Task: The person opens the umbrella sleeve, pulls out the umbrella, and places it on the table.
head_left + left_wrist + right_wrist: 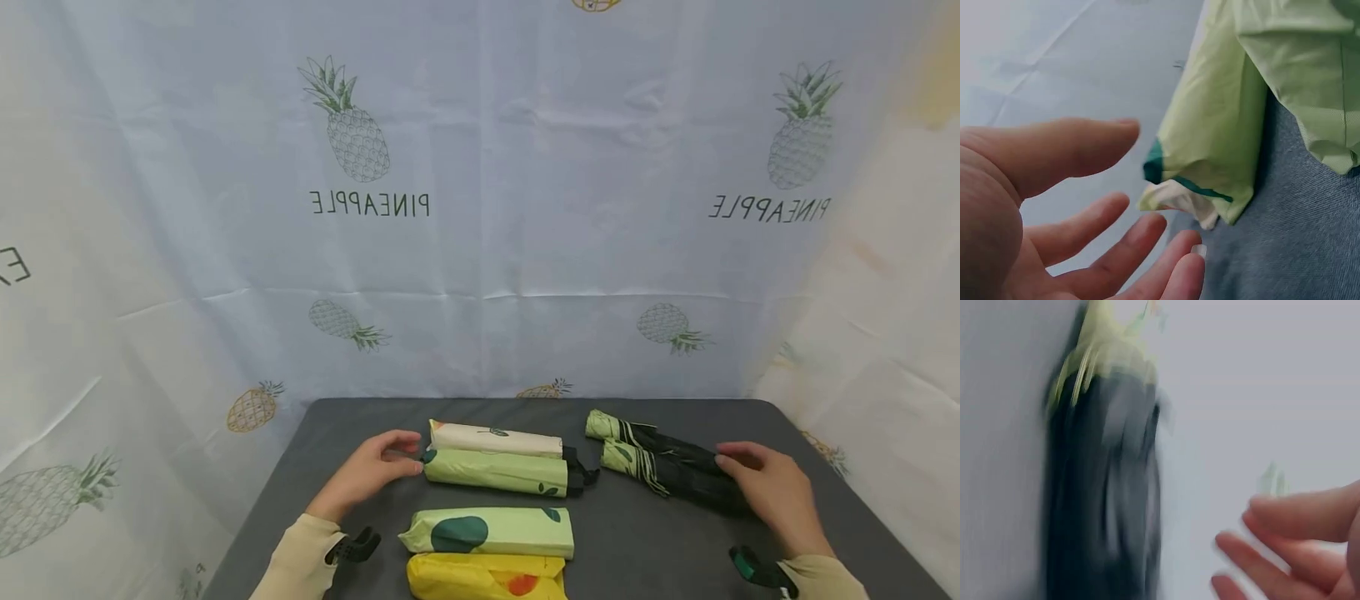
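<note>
My left hand is beside the left end of a light green folded umbrella in its sleeve. In the left wrist view its thumb and fingers are spread apart, holding nothing, close to the sleeve's end. A cream-sleeved umbrella lies just behind the green one. My right hand is over the right end of two black umbrella-like bundles with light green, striped left ends. The blurred right wrist view shows its fingers bent loosely, apart from the black fabric.
Nearer the front lie a light green sleeved piece with a dark green patch and a yellow one with an orange spot. All rest on a dark grey table. A pineapple-print curtain hangs behind and along both sides.
</note>
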Demonstrator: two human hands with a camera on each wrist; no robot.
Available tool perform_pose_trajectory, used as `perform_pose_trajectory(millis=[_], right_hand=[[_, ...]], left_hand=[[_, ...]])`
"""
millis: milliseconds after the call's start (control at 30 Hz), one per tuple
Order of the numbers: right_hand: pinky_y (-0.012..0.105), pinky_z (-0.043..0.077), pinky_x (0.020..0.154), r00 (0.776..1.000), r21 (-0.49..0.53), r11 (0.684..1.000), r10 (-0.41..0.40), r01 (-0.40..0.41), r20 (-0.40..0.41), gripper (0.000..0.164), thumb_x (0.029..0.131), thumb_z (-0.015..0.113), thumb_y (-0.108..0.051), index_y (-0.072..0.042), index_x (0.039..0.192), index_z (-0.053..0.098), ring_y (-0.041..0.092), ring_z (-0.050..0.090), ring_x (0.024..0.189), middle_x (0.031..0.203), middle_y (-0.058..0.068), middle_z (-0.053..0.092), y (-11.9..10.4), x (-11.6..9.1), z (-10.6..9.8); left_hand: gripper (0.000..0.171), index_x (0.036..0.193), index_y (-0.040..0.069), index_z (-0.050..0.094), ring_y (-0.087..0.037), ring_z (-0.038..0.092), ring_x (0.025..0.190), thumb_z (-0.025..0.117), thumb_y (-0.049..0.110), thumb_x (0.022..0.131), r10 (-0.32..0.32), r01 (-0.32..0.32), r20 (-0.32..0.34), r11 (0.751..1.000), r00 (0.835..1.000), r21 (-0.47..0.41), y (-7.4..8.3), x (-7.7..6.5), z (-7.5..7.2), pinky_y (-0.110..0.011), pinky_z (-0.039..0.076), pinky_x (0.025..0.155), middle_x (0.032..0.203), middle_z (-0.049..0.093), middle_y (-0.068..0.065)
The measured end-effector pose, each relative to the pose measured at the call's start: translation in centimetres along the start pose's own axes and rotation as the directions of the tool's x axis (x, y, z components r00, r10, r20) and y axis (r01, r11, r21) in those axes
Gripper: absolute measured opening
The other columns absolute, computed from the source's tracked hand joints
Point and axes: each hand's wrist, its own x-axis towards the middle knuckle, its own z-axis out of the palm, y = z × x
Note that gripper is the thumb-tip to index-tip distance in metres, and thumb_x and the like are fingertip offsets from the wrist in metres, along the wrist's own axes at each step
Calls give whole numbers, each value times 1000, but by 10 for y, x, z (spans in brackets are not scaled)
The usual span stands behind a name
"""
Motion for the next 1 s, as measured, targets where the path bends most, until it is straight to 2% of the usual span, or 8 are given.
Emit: perform_pose_trajectory(millis=[67,167,300,433,500,600,800,1000], right_hand=[[61,57,93,995,44,994,-94,96,-42,46,110,65,-38,-5,141,70,50,64,125,140,26,70,-28,1,21],[55,61,94,980,134,971,-197,196,-4,36,107,70,-28,-8,137,73,42,70,122,135,19,74,-63,3,55],[47,64,92,963,211,949,-256,234,80,27,103,74,-15,-9,129,77,33,73,115,126,12,78,-89,5,94],[42,64,87,960,223,950,-250,219,123,22,97,79,-10,-11,120,79,24,74,105,117,5,79,-102,6,120],[41,64,85,959,221,951,-251,218,133,22,95,81,-9,-10,116,80,22,74,101,112,4,79,-105,5,128],[40,63,81,957,215,953,-247,213,150,22,91,84,-8,-10,113,81,20,73,96,108,3,79,-107,4,135],[43,62,80,953,217,960,-223,178,206,30,85,88,-7,-11,114,80,19,71,96,109,3,77,-107,2,140],[46,63,84,928,206,949,-284,237,242,41,83,91,-6,-4,122,78,23,72,100,114,7,77,-105,3,145]], left_hand=[[66,154,1,56,-35,68,127,82,26,99,-4,4,23,1000,1000,-6,-3,4,1,-52,62,100,150,60,-26],[65,152,1,58,-39,67,128,83,24,97,8,-8,56,1000,998,14,-8,10,3,-52,63,99,150,60,-26],[58,147,3,63,-39,67,128,83,24,97,22,-27,111,999,994,45,-10,18,7,-52,62,99,149,61,-23],[51,139,2,65,-31,70,121,84,21,96,19,-26,131,998,991,54,-11,20,10,-46,63,94,144,63,-21],[50,137,0,64,-28,71,115,84,21,96,14,-20,123,999,992,49,-10,20,11,-43,63,91,141,63,-22],[55,142,-1,61,-27,71,112,83,21,97,-2,-2,112,999,994,38,-9,18,13,-44,65,89,140,62,-24],[69,154,1,56,-36,66,124,85,24,95,-39,30,92,994,995,102,-6,16,15,-53,61,98,146,61,-23],[68,149,-5,61,-34,66,123,87,17,91,-75,61,93,988,993,141,-4,13,17,-54,60,101,141,67,-20]])
